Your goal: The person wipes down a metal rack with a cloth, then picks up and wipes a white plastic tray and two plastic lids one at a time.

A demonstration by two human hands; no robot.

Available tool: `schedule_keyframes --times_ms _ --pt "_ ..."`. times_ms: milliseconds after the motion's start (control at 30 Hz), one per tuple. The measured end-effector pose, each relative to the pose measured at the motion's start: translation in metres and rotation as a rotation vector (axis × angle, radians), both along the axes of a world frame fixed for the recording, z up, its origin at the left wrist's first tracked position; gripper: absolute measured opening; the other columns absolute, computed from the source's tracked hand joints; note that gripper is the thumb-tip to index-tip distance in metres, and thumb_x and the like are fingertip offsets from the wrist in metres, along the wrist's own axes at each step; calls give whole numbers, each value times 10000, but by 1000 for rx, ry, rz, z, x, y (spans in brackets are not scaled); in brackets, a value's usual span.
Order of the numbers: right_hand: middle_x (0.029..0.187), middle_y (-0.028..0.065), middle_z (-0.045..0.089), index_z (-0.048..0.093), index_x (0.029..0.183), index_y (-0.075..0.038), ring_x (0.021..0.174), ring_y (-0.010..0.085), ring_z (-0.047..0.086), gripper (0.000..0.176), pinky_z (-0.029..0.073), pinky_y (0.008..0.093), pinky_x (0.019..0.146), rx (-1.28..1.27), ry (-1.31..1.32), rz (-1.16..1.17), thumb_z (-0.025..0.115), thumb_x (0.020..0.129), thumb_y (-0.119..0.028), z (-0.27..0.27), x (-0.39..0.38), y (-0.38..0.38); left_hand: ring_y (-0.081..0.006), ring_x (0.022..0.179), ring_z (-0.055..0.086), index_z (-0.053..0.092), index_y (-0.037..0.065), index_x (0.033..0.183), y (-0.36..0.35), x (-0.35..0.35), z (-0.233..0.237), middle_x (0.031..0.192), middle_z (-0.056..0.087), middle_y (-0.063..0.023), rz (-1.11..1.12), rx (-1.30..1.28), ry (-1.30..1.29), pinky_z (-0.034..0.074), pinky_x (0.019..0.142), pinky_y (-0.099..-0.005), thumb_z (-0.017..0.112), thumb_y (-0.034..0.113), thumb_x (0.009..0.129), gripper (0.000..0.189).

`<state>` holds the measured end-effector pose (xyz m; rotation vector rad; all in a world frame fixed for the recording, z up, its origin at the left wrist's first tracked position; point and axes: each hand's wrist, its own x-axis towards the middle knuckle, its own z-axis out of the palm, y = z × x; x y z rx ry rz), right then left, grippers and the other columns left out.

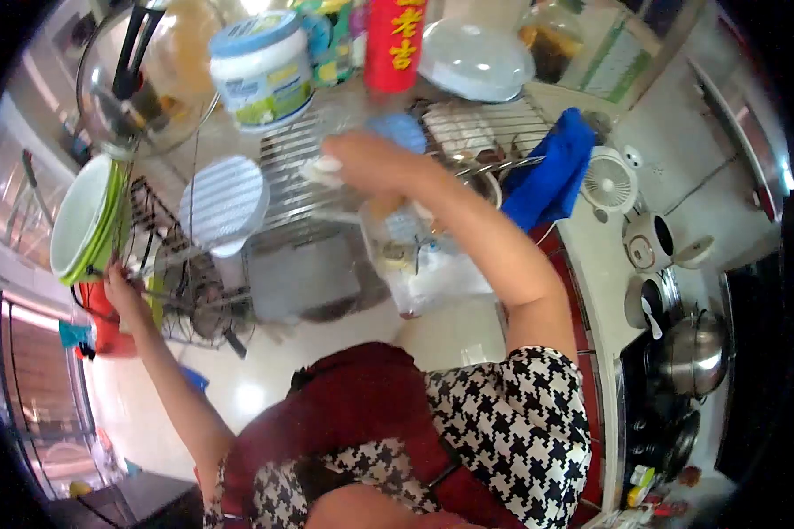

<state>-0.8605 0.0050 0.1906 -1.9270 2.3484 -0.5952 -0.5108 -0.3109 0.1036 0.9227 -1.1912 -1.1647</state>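
Note:
A wire shelf rack (295,189) stands in front of me, its metal bars running across the top tier. My left hand (122,293) is closed around the rack's near left corner, below a stack of green and white basins (84,220). Over the bars, my right hand (370,161) is smeared by motion and presses down a small white cloth (321,171). Left of that cloth, a round light-blue lid or container (225,203) sits by the rack. Another blue round item (399,134) lies just behind my right hand, partly hidden by it.
Along the back are a glass pot lid (181,79), a white tub with a blue lid (260,75), a red can (395,44) and a white covered dish (476,60). A blue cloth (551,172) hangs at the rack's right end. A small fan (609,181) is on the right counter.

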Motion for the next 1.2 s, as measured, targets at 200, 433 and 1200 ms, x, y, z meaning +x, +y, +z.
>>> schedule_keyframes --times_ms 200,433,1200 --pt "905 172 610 579 1004 -55 847 356 581 325 464 390 733 157 199 -103 628 683 -50 12 -59 67 -61 490 387 582 54 1102 5 10 2 676 442 20 -138 18 29 315 414 -187 532 192 783 351" --pt "932 171 604 548 1027 -3 851 304 580 280 442 333 781 1 157 -372 591 759 -76 35 -52 124 -77 457 397 566 2 1085 22 -1 16 656 454 -6 -84 31 53 335 401 -209 503 183 831 319" --pt "959 170 565 580 953 -30 841 314 594 203 495 413 694 124 199 51 477 794 -102 -253 29 -24 -78 466 395 573 7 990 24 -4 14 625 443 5 -36 -4 84 329 417 -218 536 139 801 234"
